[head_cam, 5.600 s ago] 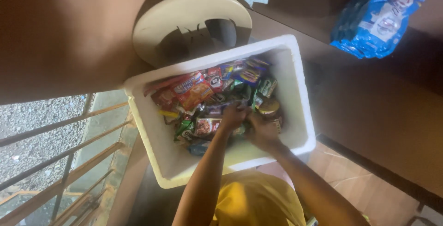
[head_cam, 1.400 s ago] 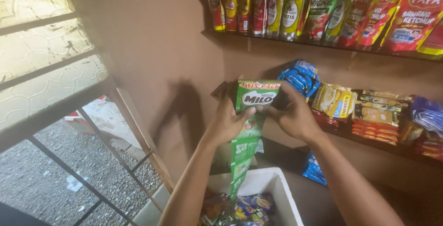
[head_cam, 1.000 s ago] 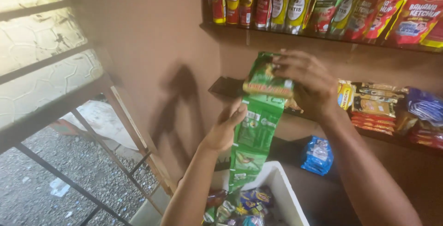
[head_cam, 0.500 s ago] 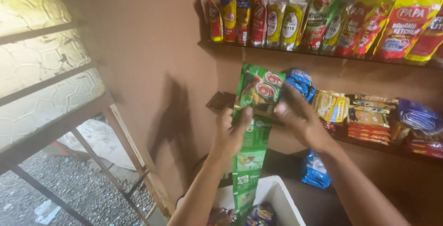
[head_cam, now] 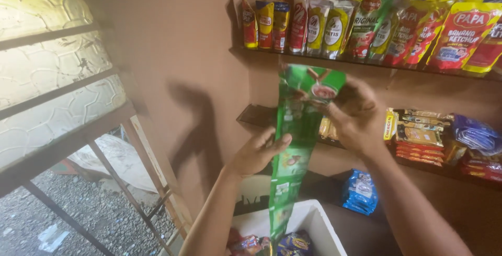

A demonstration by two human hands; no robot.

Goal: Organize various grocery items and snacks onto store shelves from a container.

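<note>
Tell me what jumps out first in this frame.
A long green strip of joined sachets hangs mid-frame, its top held by the right hand and steadied lower by the left hand. It trails into a white foam box below. Bright sauce pouches line the top shelf behind.

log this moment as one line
left hand: steadies green sachet strip | right hand: grips its top | strip hangs into white foam box

Shelves of packaged goods lined a brown wall beside a barred window.
Upright sauce pouches in red, yellow and green (head_cam: 366,26) stood along the upper wooden shelf (head_cam: 261,55); flat snack packets (head_cam: 418,138) filled the lower shelf, a blue bag (head_cam: 360,192) lay below, and a white foam box (head_cam: 314,222) held wrapped sweets.
</note>
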